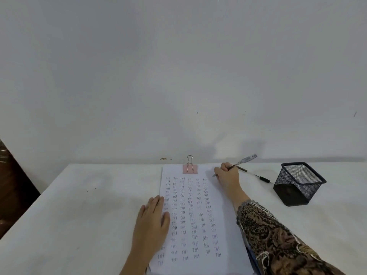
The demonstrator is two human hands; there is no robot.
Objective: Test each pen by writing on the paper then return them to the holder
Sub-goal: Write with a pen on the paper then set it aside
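Note:
A white sheet of paper (222, 221) lies on the table, covered with columns of the handwritten word "Test". My right hand (227, 176) grips a clear-barrelled pen (243, 161), whose tip touches the paper's upper right corner. My left hand (153, 219) rests flat with straight fingers on the paper's left edge. A second pen (256, 175) with a dark cap lies on the table between my right hand and the holder. The black mesh pen holder (298, 183) stands to the right, and no pen shows inside it.
A pink binder clip (190, 168) holds the paper's top edge. The white table (79, 205) ends against a pale wall at the back. A dark brown piece of furniture (12, 185) stands past the table's left edge.

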